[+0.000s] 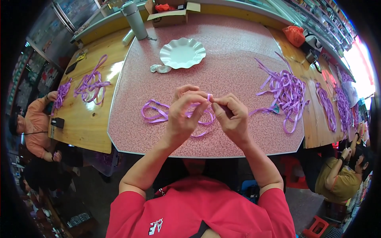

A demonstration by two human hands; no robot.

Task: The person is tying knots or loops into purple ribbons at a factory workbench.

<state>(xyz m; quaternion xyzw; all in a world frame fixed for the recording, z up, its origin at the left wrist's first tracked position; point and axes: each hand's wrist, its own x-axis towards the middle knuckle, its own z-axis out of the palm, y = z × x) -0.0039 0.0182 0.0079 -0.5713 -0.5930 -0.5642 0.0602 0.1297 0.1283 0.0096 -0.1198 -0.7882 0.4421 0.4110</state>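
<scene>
Both my hands meet above the middle of the pink speckled table top (135, 89). Between the fingertips of my left hand (186, 109) and my right hand (231, 113) a small loop of purple ribbon (209, 96) is pinched. The rest of that ribbon seems to hang below, partly hidden by my left hand. Left of my left wrist lies a looped purple ribbon (147, 115) on the table. A large tangled heap of purple ribbons (286, 93) rests to the right of my right hand, with one strand reaching toward it.
Beyond my hands stand a scalloped white plate (182, 53), a crumpled white tissue (160, 68), a grey-green flask (134, 20) and a cardboard box (168, 18). More purple ribbons (92, 85) lie on the wooden table at left. People sit at both sides, one in orange (37, 123), one in olive (339, 178).
</scene>
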